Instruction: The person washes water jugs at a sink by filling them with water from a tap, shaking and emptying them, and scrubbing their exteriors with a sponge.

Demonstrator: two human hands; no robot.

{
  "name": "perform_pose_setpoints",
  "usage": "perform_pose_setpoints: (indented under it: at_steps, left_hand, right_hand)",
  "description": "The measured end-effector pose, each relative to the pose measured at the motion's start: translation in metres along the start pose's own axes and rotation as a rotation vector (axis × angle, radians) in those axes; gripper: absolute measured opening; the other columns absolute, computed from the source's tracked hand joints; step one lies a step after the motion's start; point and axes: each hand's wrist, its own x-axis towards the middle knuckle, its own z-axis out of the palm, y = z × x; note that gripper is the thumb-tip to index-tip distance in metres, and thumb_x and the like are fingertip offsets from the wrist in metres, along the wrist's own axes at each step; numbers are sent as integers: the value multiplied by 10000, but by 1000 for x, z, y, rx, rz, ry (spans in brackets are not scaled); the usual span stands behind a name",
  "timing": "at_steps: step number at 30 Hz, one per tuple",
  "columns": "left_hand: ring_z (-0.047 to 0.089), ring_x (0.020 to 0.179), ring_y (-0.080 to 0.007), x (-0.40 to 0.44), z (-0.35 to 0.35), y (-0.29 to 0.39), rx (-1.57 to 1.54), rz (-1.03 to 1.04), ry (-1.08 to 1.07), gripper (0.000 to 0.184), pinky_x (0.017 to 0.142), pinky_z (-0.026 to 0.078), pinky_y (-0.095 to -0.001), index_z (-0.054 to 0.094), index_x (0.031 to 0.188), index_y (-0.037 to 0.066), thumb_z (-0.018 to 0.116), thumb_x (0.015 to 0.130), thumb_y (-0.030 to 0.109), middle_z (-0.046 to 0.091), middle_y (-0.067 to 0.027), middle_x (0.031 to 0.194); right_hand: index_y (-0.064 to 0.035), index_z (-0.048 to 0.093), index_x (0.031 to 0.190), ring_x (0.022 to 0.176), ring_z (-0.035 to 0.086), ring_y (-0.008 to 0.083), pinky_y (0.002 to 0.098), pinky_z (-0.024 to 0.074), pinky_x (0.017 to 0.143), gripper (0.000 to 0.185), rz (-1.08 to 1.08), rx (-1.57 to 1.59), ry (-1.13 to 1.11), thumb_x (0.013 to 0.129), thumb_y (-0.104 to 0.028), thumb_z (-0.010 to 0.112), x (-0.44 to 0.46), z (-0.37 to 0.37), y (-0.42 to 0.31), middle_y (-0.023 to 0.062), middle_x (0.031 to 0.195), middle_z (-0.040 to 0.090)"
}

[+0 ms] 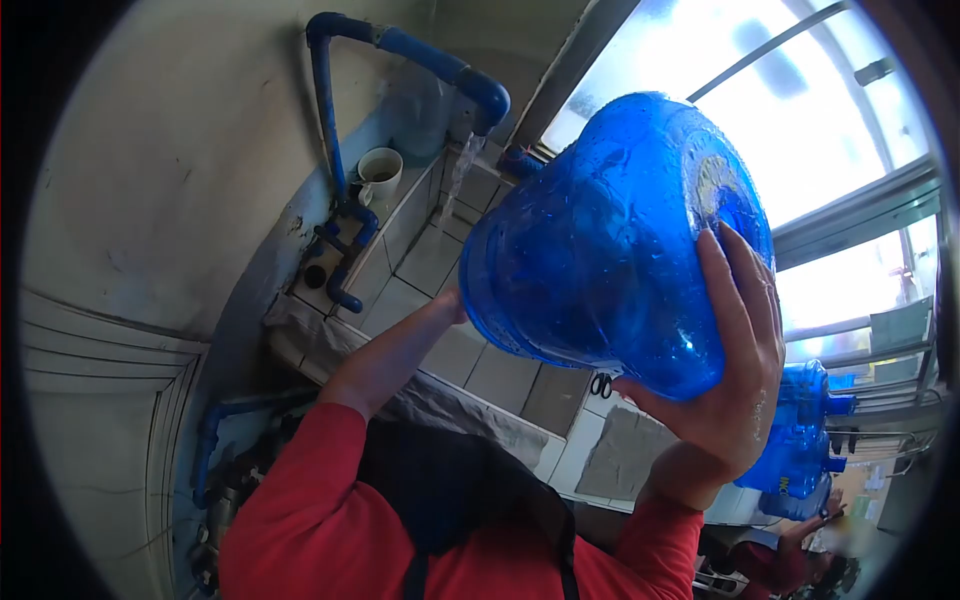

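Observation:
A large translucent blue water jug [600, 240] is held tilted above the tiled basin, its wet round base turned up toward the window. My right hand [740, 340] grips the base end, fingers spread over the bottom rim and thumb underneath. At the other end my left hand [458, 304] reaches against the jug's far side; the jug hides its fingers. The jug's mouth is out of sight. Left of the jug, water [461, 178] pours from the open end of a blue pipe [487, 100] down into the white-tiled basin [433, 258].
A white mug [381, 174] stands on the basin's ledge near the blue valve pipes [345, 240]. Black-handled scissors [600, 386] and a grey cloth [628, 452] lie near the basin. More blue jugs [795, 435] sit at right. Another person [785, 560] is at lower right.

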Motion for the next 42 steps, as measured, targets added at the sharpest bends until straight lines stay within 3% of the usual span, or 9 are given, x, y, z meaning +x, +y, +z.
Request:
perform_pose_setpoints:
  at_steps: [8, 12, 16, 20, 23, 28, 32, 37, 42]
  left_hand:
    - [479, 1337, -237, -24, 61, 34, 164, 219, 6, 709, 1106, 424, -399, 279, 1534, 89, 599, 973, 382, 420, -129, 1497]
    - [476, 1339, -246, -31, 72, 60, 329, 337, 36, 761, 1107, 421, -402, 261, 1539, 85, 643, 948, 375, 400, -136, 1511]
    - [504, 1312, -270, 0, -23, 73, -322, 264, -265, 674, 1070, 455, -421, 432, 1445, 41, 695, 900, 338, 515, -163, 1411]
    - [657, 1003, -216, -33, -59, 156, 85, -30, 732, 334, 867, 541, -360, 639, 1130, 50, 631, 920, 310, 681, -101, 1125]
    - [632, 774, -155, -35, -49, 205, 298, 107, 754, 226, 701, 507, -269, 675, 994, 88, 638, 920, 298, 682, -33, 933]
    - [562, 731, -71, -6, 1, 224, 669, 386, 628, 237, 623, 417, -247, 581, 737, 102, 755, 843, 222, 583, 22, 724]
    - [533, 699, -121, 2, 22, 213, 1018, 422, 763, 326, 631, 430, -305, 563, 752, 71, 794, 816, 292, 557, 1, 714]
    - [576, 785, -251, -8, 37, 183, 1457, 544, 852, 494, 753, 478, -366, 555, 912, 33, 849, 717, 379, 587, -107, 826]
    - [627, 933, -329, -29, 53, 182, 1622, 414, 961, 571, 828, 498, -404, 583, 1067, 53, 818, 730, 449, 631, -161, 989]
  right_hand:
    - [-236, 559, 1397, 1238, 530, 431, 545, 421, 1040, 1043, -10, 12, -137, 407, -269, 889, 5, 15, -9, 203, 1362, 545]
    - [-105, 503, 1434, 1275, 513, 435, 513, 420, 1062, 1084, -40, -29, -77, 501, -459, 928, -2, 19, 5, 232, 1426, 493]
    - [-71, 419, 1482, 1256, 535, 362, 465, 455, 1030, 1116, 139, 160, 126, 563, -441, 933, -40, 53, 49, 207, 1397, 519]
    - [-46, 374, 1484, 1196, 549, 261, 413, 435, 1040, 950, 645, 768, 428, 728, -338, 870, -136, 160, 108, 138, 1335, 536]
    - [-20, 345, 1484, 1237, 497, 235, 366, 386, 1065, 744, 1033, 1313, 530, 891, -248, 733, -197, 251, 92, 120, 1360, 510]
    - [-30, 399, 1458, 1291, 502, 274, 474, 381, 1094, 770, 1456, 1879, 151, 928, -545, 611, -240, 334, 56, 109, 1406, 525]
    - [-12, 421, 1452, 1261, 541, 283, 487, 419, 1055, 822, 1548, 1641, -203, 889, -564, 654, -266, 379, 54, 136, 1387, 553]
    - [63, 618, 1242, 1093, 659, 330, 406, 509, 949, 757, 1067, 678, -749, 769, -509, 767, -302, 413, 54, 239, 1178, 672]
    - [39, 667, 1182, 1070, 668, 341, 376, 511, 944, 687, 953, 748, -871, 762, -496, 757, -296, 412, 51, 244, 1118, 691]
